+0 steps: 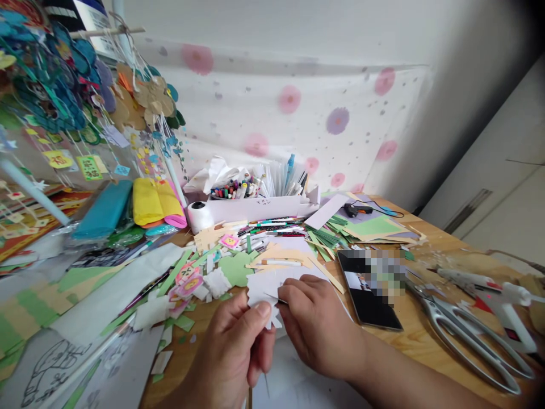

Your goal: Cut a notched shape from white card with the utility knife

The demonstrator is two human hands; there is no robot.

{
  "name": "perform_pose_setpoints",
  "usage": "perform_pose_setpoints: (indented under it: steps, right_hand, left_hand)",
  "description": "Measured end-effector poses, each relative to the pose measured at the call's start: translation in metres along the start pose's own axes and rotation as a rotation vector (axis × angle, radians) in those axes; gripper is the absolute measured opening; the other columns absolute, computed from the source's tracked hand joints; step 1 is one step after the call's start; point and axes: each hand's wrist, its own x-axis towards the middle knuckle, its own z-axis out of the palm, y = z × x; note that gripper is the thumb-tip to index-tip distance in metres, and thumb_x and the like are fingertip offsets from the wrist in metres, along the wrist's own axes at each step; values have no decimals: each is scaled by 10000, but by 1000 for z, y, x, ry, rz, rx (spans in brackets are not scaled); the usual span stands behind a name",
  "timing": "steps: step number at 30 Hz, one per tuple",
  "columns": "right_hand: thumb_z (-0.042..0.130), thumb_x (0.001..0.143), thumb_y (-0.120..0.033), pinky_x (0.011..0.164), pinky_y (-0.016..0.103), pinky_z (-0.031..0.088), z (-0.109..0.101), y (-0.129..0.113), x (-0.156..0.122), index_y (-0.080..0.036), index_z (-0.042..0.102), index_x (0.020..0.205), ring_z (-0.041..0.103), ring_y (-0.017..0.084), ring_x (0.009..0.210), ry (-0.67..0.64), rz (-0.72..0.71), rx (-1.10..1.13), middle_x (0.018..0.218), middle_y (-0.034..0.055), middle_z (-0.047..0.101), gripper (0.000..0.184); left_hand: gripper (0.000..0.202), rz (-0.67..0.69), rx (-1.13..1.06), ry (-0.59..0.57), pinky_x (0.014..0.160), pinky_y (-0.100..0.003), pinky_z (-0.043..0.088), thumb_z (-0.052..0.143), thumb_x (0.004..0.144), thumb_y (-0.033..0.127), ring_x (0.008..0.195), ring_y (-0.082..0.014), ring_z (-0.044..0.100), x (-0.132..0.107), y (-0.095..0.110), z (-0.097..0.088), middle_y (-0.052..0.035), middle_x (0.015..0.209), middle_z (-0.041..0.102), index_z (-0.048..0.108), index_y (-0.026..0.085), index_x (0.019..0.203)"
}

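Note:
My left hand pinches a small white paper cutout between thumb and fingers, just above the wooden table. My right hand is closed beside it, its fingers gripping a thin dark tool whose tip touches the cutout; I cannot make out what the tool is. More white paper lies under both hands.
A phone lies right of my hands, then large scissors and a glue gun. Paper scraps, green and tan strips, pens and a white box of markers fill the middle. Hanging paper crafts crowd the left.

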Motion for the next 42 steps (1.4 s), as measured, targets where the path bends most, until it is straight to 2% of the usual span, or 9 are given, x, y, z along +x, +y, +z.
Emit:
perform_pose_setpoints:
  steps: [6, 13, 15, 19, 21, 28, 32, 37, 42]
  right_hand:
    - [370, 860, -103, 567, 310, 331, 3, -5, -1, -201, 451, 892, 511, 189, 594, 155, -70, 67, 706, 40, 615, 131]
    - [386, 851, -90, 541, 301, 275, 3, -2, 0, -207, 451, 805, 439, 170, 531, 51, -16, -26, 658, 9, 561, 142]
    - [387, 855, -90, 548, 300, 277, 4, -2, 0, -203, 460, 818, 439, 171, 540, 62, -18, -20, 666, 9, 562, 140]
    - [376, 866, -101, 565, 303, 286, 7, -4, 1, -202, 465, 825, 462, 182, 572, 121, -49, 22, 689, 28, 581, 141]
    - [375, 867, -102, 564, 304, 278, 8, -4, 1, -202, 468, 807, 466, 181, 571, 120, -43, 8, 687, 29, 585, 149]
    - [391, 909, -144, 566, 312, 246, 17, 4, 2, -189, 520, 785, 445, 160, 547, 162, 48, -141, 654, 8, 573, 184]
    - [391, 908, -150, 565, 318, 243, 20, 2, 1, -180, 533, 793, 449, 164, 552, 136, 38, -159, 652, 15, 569, 185]
    - [396, 902, -133, 564, 315, 269, 18, 1, 0, -176, 534, 823, 471, 171, 557, 169, -7, -88, 664, 25, 595, 164]
    - [391, 906, -121, 567, 308, 294, 13, -2, -1, -165, 534, 901, 473, 169, 551, 178, -9, -60, 680, 27, 607, 149]
  left_hand:
    - [399, -261, -250, -308, 320, -189, 107, 629, 763, 389, 253, -15, 119, -1, 3, 0, 108, 280, 285, 485, 200, 442]
    - [313, 47, 42, -58, 349, -191, 108, 657, 794, 371, 282, -20, 204, 2, -2, -3, 96, 303, 416, 543, 191, 565]
    - [300, 3, -7, -94, 342, -180, 114, 655, 797, 354, 277, -17, 187, 3, 0, -4, 100, 301, 407, 550, 190, 570]
    - [320, -229, -319, -323, 293, -162, 125, 683, 747, 376, 242, -7, 106, 3, 1, -5, 123, 274, 291, 556, 184, 525]
    - [344, -262, -383, -350, 283, -153, 131, 710, 727, 378, 235, -3, 119, 3, -1, -4, 118, 268, 279, 559, 169, 499]
    - [370, -259, -416, -40, 329, -145, 224, 775, 663, 465, 283, -17, 352, 5, -4, 9, 38, 407, 545, 617, 141, 580]
    - [319, -222, -376, 23, 326, -146, 189, 813, 610, 387, 265, -10, 321, 4, 0, 11, 55, 355, 506, 607, 151, 548]
    - [306, -114, -267, 60, 346, -155, 181, 717, 707, 343, 281, -18, 328, -1, -2, 11, 42, 349, 491, 583, 151, 511]
    - [263, 66, -160, 318, 358, -164, 295, 702, 712, 297, 338, -56, 418, 11, 2, 5, 37, 421, 558, 566, 174, 524]
